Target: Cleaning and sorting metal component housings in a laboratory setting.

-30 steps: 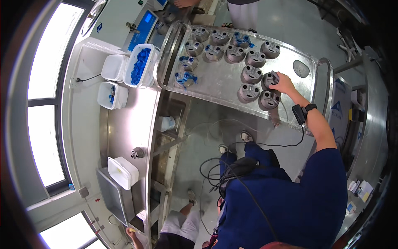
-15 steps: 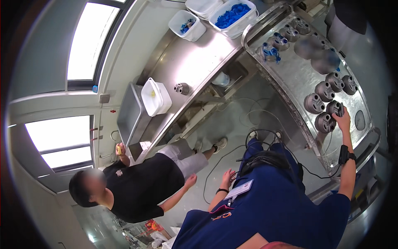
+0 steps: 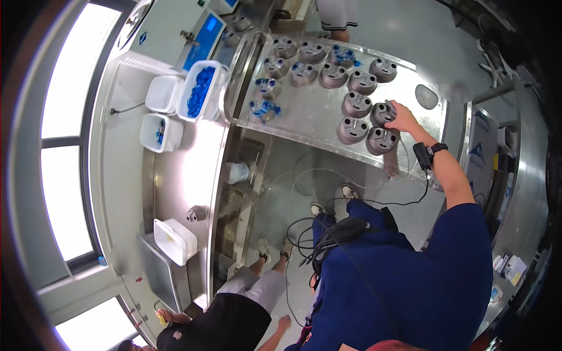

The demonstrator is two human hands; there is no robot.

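At the right end of the metal cart top [image 3: 304, 123], my right hand [image 3: 403, 117] reaches out with its fingers closed on the edge of a round grey metal housing [image 3: 380, 114]. Dark holes and a raised bridge show on top of that part. Several like housings stand close around it: one nearer me [image 3: 383, 140], one to its left [image 3: 353, 130] and one behind [image 3: 357, 103]. A strapped device [image 3: 422, 155] with a cable sits on my right wrist. My left hand is hidden behind my body.
More housings fill the cart's far side, some with blue pieces [image 3: 264, 109] on them. On the steel counter [image 3: 193, 158] at left are a white tub of blue pieces [image 3: 202, 90], other tubs and one housing [image 3: 196, 213]. Another person [image 3: 222, 322] stands at lower left. Cables hang near my legs.
My view has turned toward the cart, bringing its far end and the right-hand bench into sight. My right hand stays on the same housing. The left hand has gone from view.
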